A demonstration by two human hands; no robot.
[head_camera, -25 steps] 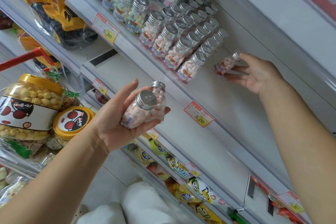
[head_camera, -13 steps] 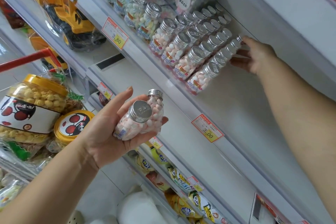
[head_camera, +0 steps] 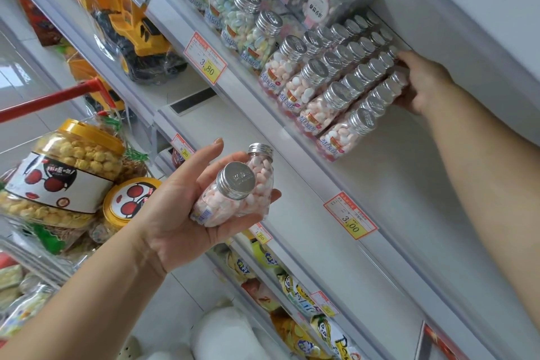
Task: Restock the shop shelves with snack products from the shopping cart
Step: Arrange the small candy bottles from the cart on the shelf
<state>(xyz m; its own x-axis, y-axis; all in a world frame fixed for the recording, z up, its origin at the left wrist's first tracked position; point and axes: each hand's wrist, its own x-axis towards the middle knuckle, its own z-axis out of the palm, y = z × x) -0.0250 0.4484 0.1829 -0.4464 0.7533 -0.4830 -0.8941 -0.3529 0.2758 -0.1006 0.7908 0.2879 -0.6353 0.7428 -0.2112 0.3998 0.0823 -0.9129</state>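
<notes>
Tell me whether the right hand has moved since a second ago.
Yes. The right hand went deeper, from beside the front of the rightmost bottle row to its rear end, gripping the last bottle.

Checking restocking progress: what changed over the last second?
The right hand carried its candy bottle up and back, adding it to the rear of the nearest row, fingers still round it. The left hand still holds its two bottles below the shelf.
</notes>
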